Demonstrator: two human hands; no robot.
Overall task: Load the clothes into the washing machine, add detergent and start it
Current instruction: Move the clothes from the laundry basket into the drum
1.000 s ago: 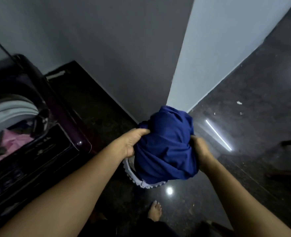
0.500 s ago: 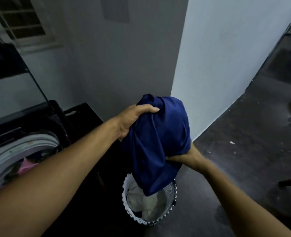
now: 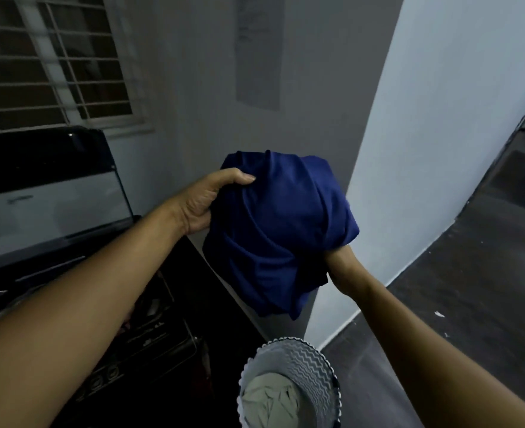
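Observation:
A bundled dark blue garment (image 3: pixel 279 223) hangs in the air in front of me, above the laundry basket. My left hand (image 3: pixel 207 200) grips its upper left side. My right hand (image 3: pixel 338 257) clutches its lower right side, mostly covered by the cloth. The black top-loading washing machine (image 3: pixel 150 344) stands at the lower left with its lid (image 3: pixel 48 183) raised; my left forearm hides most of its drum opening. A white patterned laundry basket (image 3: pixel 310 362) on the floor at the bottom centre holds a pale crumpled cloth (image 3: pixel 270 403).
A grey wall and a barred window (image 3: pixel 54 63) rise behind the machine. A white wall corner (image 3: pixel 409 180) juts out right of the garment. Dark glossy floor (image 3: pixel 471 304) stretches to the right with small scraps on it.
Both hands have lifted the blue garment higher, well above the basket and a little toward the machine. The view has tilted up, showing the window and raised lid.

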